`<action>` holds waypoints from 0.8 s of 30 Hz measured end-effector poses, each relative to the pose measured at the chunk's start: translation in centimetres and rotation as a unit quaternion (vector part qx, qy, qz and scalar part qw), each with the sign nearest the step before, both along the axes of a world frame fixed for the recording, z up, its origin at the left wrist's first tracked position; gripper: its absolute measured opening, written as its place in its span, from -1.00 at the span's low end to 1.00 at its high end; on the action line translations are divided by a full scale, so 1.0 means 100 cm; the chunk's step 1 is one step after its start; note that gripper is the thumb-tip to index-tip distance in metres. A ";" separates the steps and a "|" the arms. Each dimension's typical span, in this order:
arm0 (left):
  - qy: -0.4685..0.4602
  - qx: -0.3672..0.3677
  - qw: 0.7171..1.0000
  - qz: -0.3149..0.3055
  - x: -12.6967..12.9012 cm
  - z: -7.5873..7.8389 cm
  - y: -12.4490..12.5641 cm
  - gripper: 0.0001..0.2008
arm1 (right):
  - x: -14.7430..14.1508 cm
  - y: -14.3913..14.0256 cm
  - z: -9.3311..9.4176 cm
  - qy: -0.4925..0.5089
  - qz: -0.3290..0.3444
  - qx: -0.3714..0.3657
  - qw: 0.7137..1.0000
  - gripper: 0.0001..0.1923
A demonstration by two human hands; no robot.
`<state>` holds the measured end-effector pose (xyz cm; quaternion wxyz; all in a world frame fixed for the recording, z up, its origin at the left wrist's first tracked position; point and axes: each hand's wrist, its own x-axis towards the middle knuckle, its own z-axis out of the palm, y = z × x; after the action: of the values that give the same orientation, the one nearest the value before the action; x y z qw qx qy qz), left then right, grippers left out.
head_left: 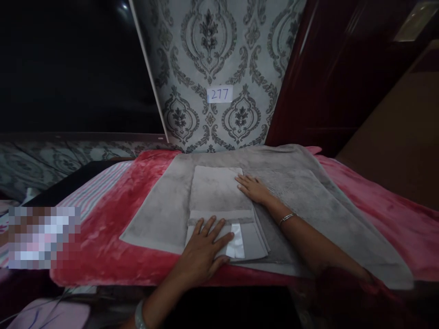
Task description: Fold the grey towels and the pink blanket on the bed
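Observation:
A small grey towel [216,192], folded into a narrow rectangle with a white label [236,242] at its near end, lies on a larger grey towel [302,192] spread flat. My left hand [206,249] presses flat on the folded towel's near end, fingers apart, just left of the label. My right hand [254,188] lies flat on the folded towel's far right edge, fingers extended. A thin bracelet circles my right wrist. Neither hand grips anything.
Both towels rest on a red plush blanket [103,237] over a bed; striped bedding [92,187] shows at left. Patterned wallpaper with a paper tag reading 277 [220,94] is behind. Dark wooden furniture [343,77] stands at right, a dark window at left.

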<state>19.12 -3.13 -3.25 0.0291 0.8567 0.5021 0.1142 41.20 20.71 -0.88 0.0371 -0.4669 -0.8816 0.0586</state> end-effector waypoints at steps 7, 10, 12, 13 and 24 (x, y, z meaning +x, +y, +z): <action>-0.058 -0.002 0.998 -0.018 -0.005 0.011 -0.002 -0.40 | -0.047 -0.028 0.036 -0.008 0.088 0.073 0.993 -0.47; -0.094 0.033 0.995 0.011 -0.012 0.014 -0.001 -0.53 | -0.082 -0.050 0.033 0.005 0.229 0.052 0.972 -0.47; -0.076 0.065 0.994 0.045 -0.013 0.011 -0.002 -0.57 | -0.099 -0.056 0.025 0.002 0.294 0.016 0.956 -0.46; -0.057 0.074 0.994 0.057 -0.013 0.007 -0.002 -0.56 | -0.106 -0.055 0.020 0.000 0.316 0.003 0.949 -0.45; 0.007 0.068 0.996 0.061 -0.011 -0.014 -0.009 -0.25 | -0.145 0.042 0.006 0.002 0.261 -0.050 0.964 -0.33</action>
<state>18.02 -4.02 -4.63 -0.0398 0.8254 0.5444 0.1437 26.69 24.87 -0.31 -0.0012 -0.2216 -0.9688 0.1107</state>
